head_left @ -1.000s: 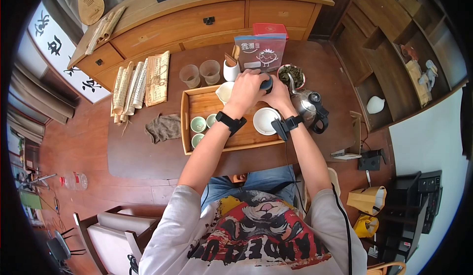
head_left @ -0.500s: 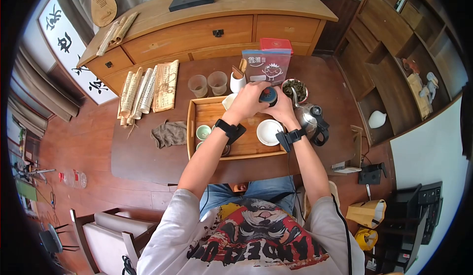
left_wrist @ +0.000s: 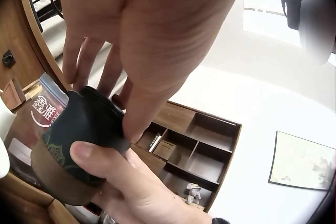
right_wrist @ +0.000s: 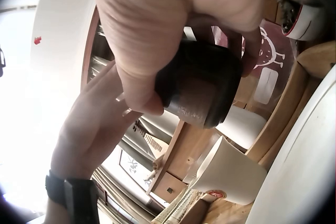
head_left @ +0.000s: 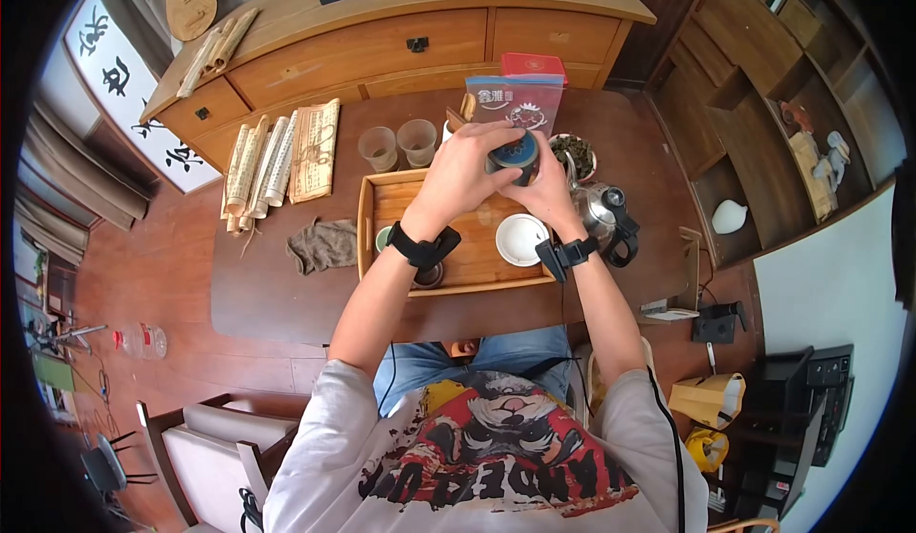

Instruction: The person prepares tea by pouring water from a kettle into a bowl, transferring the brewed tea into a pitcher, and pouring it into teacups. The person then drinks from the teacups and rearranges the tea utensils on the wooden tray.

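Observation:
Both hands hold up a dark tea canister [head_left: 516, 149] with a round blue-green top, over the far side of the wooden tray. My left hand [head_left: 466, 166] grips its upper end, thumb on the near side and fingers behind. Lower on the body, my right hand [head_left: 548, 188] wraps round it; in the left wrist view the right thumb [left_wrist: 92, 157] presses the side just above a brown band. The canister [left_wrist: 79, 132] is tilted in that view. A white pitcher [right_wrist: 231, 174] stands below the hands in the right wrist view; the left hand hides it in the head view.
The wooden tray [head_left: 366, 237] carries a white bowl [head_left: 522, 239] and small cups, partly hidden by the left forearm. A steel kettle [head_left: 601, 210] and a bowl of tea leaves [head_left: 575, 154] stand right. Behind are a printed bag [head_left: 520, 104] and two glasses [head_left: 417, 142]; a cloth [head_left: 322, 246] lies left.
The canister's blue top has turned further into view between the hands. The left wrist has shifted a little left, covering more of the small green cups.

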Demonstrator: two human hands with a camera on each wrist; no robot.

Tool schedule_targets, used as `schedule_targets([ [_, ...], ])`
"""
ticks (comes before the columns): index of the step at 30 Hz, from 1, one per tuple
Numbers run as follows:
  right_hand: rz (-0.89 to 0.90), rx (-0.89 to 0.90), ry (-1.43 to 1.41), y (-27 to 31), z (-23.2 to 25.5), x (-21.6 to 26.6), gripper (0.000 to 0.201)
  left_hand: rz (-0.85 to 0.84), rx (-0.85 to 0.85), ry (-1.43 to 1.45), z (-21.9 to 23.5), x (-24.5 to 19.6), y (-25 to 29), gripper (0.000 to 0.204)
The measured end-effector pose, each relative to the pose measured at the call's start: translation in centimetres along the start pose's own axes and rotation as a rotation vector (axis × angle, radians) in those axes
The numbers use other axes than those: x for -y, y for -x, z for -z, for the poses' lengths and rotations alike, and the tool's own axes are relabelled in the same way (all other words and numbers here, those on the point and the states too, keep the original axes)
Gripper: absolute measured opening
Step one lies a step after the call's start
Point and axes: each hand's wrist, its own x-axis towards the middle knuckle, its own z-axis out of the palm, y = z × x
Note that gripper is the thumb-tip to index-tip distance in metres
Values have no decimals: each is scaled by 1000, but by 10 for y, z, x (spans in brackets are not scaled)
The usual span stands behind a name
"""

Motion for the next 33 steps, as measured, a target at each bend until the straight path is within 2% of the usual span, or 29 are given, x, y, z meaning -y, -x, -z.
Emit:
schedule_targets([
  [3, 7, 9, 21, 0, -1, 7, 89, 3, -10, 36, 4, 0, 5, 57],
  [5, -5, 28, 47, 1, 0, 11, 89, -75, -69, -58, 7, -2, 8, 55],
  [9, 17, 36, 43, 1, 1, 13, 88, -138, -125, -68, 15, -5, 19, 52],
  [12, 45, 65, 137, 4, 3, 24, 83, -165, -41, -117, 24, 2, 30, 41],
  [15, 36, 110, 175, 6, 4, 27, 83, -160, 24, -75, 33, 9, 36, 39],
  [20, 59, 150, 188, 6, 1, 17, 80, -93, 199, 27, 47, 27, 44, 50],
  [24, 40, 164, 217, 4, 2, 14, 81, -40, 195, 166, 50, 34, 50, 53],
  [29, -6, 218, 307, 1, 7, 26, 81, -17, 220, 183, 48, 41, 58, 55],
  [33, 35, 239, 304, -3, 10, 20, 83, 24, 264, 209, 51, 38, 59, 56],
])
